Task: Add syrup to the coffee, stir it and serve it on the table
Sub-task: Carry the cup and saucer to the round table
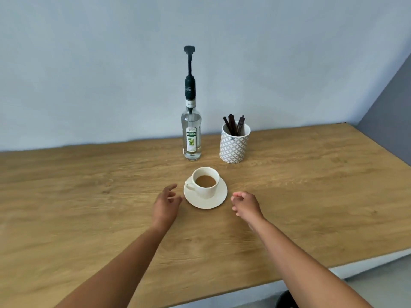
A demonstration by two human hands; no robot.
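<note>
Nearest to the camera, two bare forearms reach forward over the wooden counter (89, 196). The left hand (165, 204) rests just beside the left rim of the saucer (205, 202); its fingers (172, 187) are spread loosely and hold nothing. The right hand (245, 204) is near the right rim of the saucer, a little apart from it; its fingers (236, 196) are curled inward, half closed, and they also hold nothing.

Between the two hands stands one white cup (205, 182) on the one saucer. The cup is upright and has light brown coffee (205, 181) inside. Its handle points to the left, so it lies toward the left hand, which I judge to be the nearer one for steadying the cup.

Farther away, directly behind the cup, stands one syrup bottle (191, 134), upright, with a tall black pump (189, 63) on top. Its long axis is vertical, and it lies straight ahead of both hands, beyond the cup. I judge that the coming move is a reach over the cup to this pump, and either hand is about equally far from it.

Just to the right of the bottle stands one patterned holder (234, 145) with several dark stirrers (234, 125); I count about six, but they overlap. The right hand is on that side.
</note>
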